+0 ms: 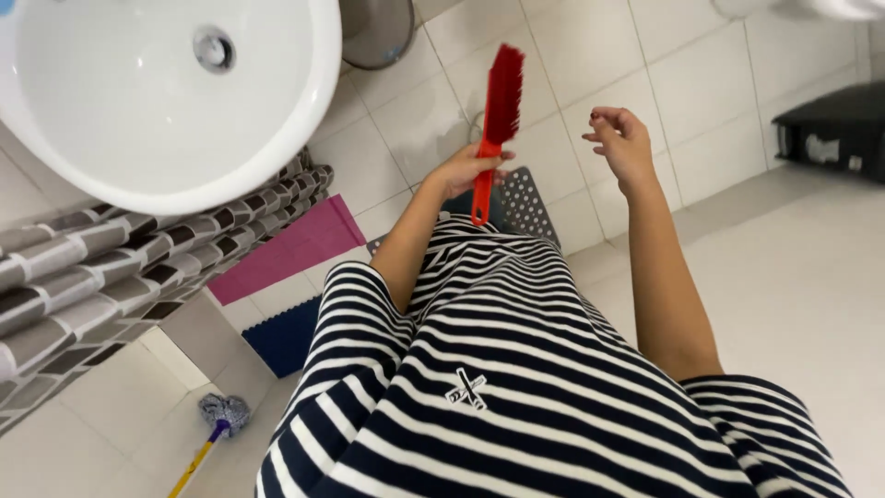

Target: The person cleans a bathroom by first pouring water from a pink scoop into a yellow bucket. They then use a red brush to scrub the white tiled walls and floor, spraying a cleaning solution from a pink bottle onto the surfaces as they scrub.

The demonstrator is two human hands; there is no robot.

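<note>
My left hand (466, 169) grips the handle of a red brush (498, 111), its bristle head pointing up and away over the tiled floor. My right hand (622, 143) hovers to the right of the brush, fingers loosely curled and apart, holding nothing. Both arms reach forward from my black-and-white striped top (516, 369).
A white round washbasin (175, 92) sits at upper left above a patterned grey curtain (111, 267). Pink (295, 244), blue (286, 337) and perforated grey (525, 198) mats lie on the white floor tiles. A mop head (224, 412) rests lower left. A dark bin (834, 129) stands at right.
</note>
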